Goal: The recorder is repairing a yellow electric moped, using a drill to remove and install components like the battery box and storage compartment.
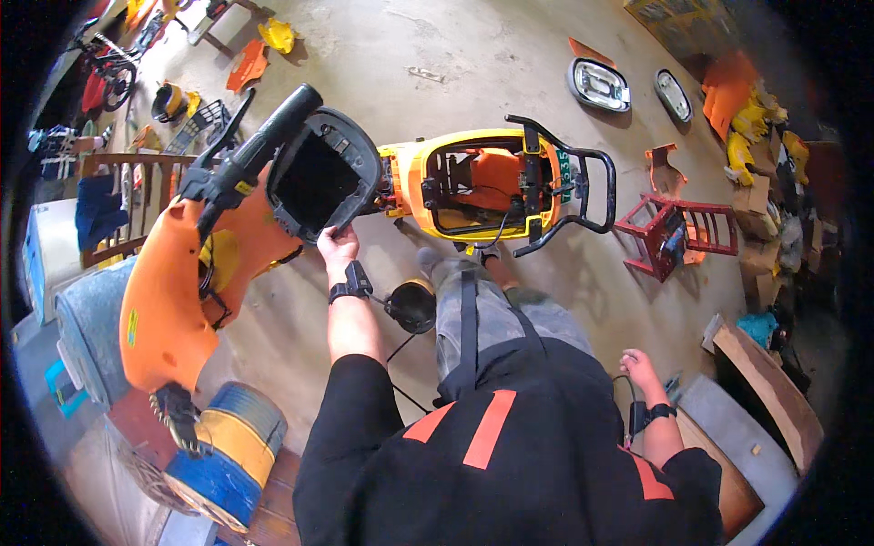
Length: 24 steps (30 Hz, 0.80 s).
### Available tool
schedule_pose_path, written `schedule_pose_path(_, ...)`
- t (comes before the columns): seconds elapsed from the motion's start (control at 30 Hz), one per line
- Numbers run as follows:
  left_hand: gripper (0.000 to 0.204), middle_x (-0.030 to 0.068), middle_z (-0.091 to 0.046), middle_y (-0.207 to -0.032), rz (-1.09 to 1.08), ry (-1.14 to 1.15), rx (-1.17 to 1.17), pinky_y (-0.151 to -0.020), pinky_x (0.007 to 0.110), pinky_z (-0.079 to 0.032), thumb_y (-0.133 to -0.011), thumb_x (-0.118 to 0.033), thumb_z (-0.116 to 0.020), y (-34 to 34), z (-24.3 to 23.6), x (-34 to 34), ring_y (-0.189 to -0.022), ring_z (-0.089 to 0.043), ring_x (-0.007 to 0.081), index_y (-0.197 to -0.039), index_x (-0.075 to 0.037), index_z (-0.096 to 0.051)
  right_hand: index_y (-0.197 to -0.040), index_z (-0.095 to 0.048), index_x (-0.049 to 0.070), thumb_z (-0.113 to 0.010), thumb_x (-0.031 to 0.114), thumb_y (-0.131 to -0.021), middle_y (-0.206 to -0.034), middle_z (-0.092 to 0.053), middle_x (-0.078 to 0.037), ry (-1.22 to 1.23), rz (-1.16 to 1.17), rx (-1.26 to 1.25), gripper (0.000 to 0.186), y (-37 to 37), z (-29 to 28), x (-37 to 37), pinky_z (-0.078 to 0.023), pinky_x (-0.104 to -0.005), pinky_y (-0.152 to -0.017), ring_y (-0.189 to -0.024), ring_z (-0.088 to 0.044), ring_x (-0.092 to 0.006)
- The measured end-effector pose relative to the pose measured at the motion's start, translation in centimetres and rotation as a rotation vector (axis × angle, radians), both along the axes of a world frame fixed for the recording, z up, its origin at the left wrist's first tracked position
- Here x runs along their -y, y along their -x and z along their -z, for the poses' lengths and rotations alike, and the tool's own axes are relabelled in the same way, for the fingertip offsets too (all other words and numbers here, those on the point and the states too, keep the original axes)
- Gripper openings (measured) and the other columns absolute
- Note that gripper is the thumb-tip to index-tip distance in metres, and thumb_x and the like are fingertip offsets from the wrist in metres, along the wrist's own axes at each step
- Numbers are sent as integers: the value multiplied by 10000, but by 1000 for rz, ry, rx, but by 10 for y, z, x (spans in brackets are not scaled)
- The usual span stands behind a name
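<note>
My left hand [339,246] grips the near rim of a dark grey plastic tub [366,171], rounded and open-topped. The tub is tilted beside the black handlebar [259,150] of a scooter with an orange front shield [168,300]. To its right is the scooter's yellow rear body [414,187], its top open over an orange part, with a black grab rail [601,187] at the back end. Away from the scooter, low at my right side, my right hand [640,369] has its fingers curled in. Whatever it may hold is too small to make out.
A dark round container [411,305] stands by my feet. Right of the scooter is a red stool [660,237]; two oval lamps [599,85] lie beyond. Lower left stands a blue and yellow drum [232,446]. Cardboard [765,387] and a grey panel [742,428] lie lower right.
</note>
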<state>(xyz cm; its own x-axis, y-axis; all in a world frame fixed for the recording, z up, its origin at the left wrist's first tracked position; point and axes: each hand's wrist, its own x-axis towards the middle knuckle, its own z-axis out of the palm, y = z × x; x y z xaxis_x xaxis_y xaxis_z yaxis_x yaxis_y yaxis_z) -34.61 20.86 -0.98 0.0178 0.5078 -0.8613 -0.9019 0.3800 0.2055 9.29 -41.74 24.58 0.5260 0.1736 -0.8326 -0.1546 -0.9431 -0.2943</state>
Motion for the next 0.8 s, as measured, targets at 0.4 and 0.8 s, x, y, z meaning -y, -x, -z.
schedule_pose_path(0.4, 208, 180, -647, -931, 72, 32, 84, -830, 443, -521, -725, -4, -476, -16, 44, 14, -828, -639, 312, -900, 42, -576, -1158, -532, -10, -522, 149, -901, -917, -641, -84, 147, 28, -13, 302, 20, -24, -18, -473, -256, -622, -735, -621, -138)
schedule_pose_path(0.8, 262, 206, -607, -1034, 115, 41, 88, -865, 453, -491, -802, -72, -450, -26, 41, 17, -955, -593, 326, -1003, 74, -531, -1168, -529, -6, -513, 123, -883, -922, -634, -79, 56, 67, 6, 313, 20, -15, -38, -461, -254, -605, -723, -604, -131)
